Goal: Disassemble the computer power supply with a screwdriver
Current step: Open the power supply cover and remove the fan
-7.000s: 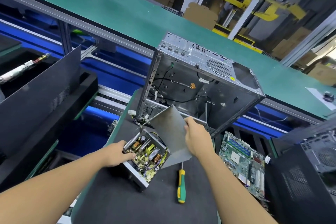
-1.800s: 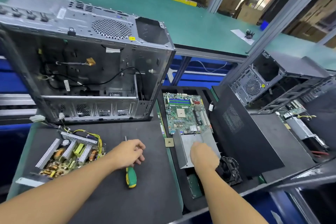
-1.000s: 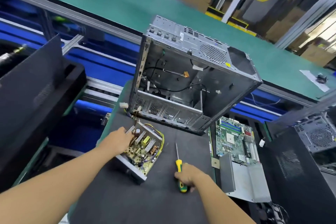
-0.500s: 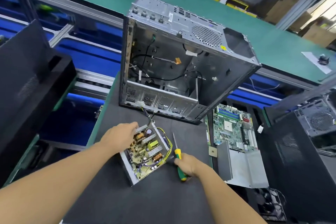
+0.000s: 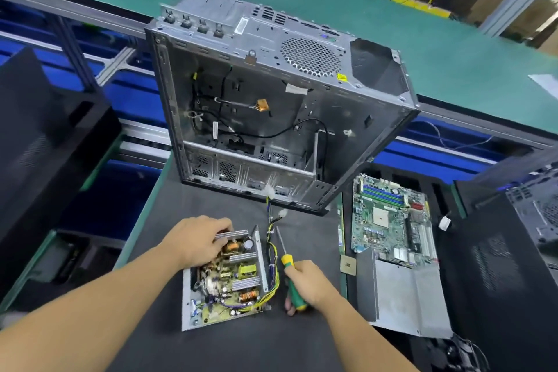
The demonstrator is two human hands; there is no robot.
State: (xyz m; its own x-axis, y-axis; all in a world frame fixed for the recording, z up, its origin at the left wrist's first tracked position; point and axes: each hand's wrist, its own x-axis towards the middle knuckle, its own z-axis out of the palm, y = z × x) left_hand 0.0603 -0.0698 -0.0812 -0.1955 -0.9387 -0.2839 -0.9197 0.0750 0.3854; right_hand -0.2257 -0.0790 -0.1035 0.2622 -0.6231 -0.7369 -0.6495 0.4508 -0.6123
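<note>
Since half a second ago the uncovered power supply has been turned squarer on the table, just in front of the open computer case. The left hand grips its case-side corner, fingers curled over a heat sink. The right hand is wrapped round the screwdriver handle, shaft pointing towards the case; the motherboard lies at the case's front right.
</note>
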